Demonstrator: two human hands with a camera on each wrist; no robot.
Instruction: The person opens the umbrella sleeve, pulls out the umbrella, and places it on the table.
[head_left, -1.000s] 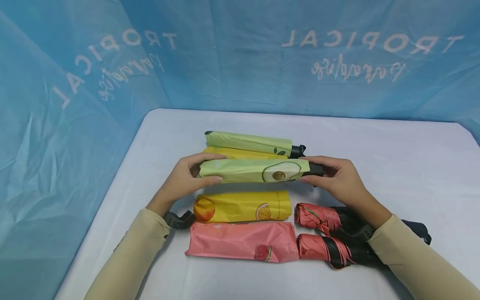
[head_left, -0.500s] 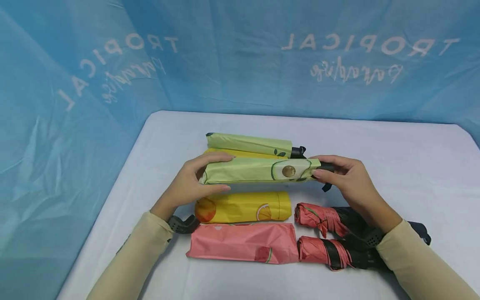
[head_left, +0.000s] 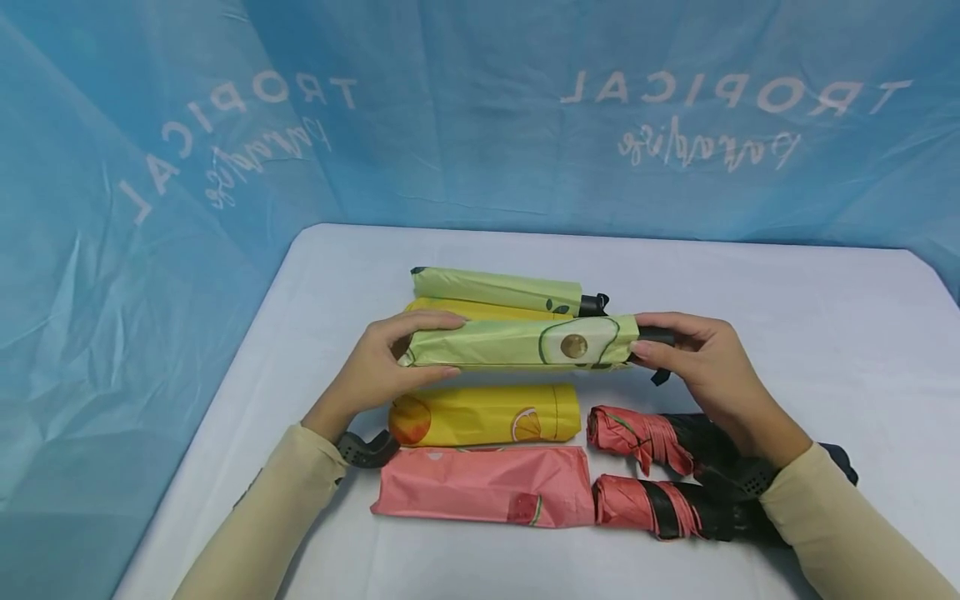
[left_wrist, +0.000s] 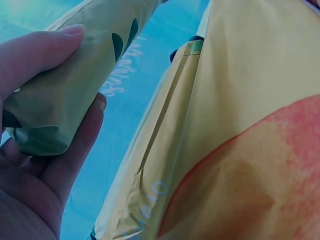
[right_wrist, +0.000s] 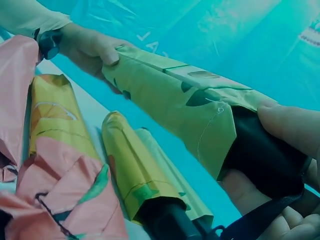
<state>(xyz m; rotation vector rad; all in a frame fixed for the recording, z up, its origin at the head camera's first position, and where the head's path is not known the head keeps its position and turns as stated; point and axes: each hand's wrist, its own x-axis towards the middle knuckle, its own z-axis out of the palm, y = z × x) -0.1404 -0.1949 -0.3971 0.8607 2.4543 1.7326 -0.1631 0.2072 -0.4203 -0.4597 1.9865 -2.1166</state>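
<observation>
The avocado-print umbrella [head_left: 517, 343] is hanging level above the bench [head_left: 832, 333], stretching between your two grips. Your left grip [head_left: 378, 358] is pinching its left end, the thumb pressing the near side and the fingers reaching along the far side, parted only by the umbrella's thickness. Your right grip [head_left: 708, 354] is pinching the black handle [head_left: 657, 335] just where it is emerging from the green sleeve [right_wrist: 160, 102], and a dark strap [head_left: 660, 377] is dangling beneath. The sleeve is wrapping the rest of the umbrella. Beyond it, a second green umbrella [head_left: 495, 287] is lying along a yellow umbrella [head_left: 480, 309], which your held one is partly hiding. Nearer you, an orange-print yellow sleeve [head_left: 476, 417] is lying just beside a pink sleeve [head_left: 483, 483]; you cannot tell what either is containing. To their right, two red-and-black rolled umbrellas [head_left: 637, 433] are lying near each other, partly under your right forearm. A blue sheet [head_left: 480, 167] is hanging behind the bench.
</observation>
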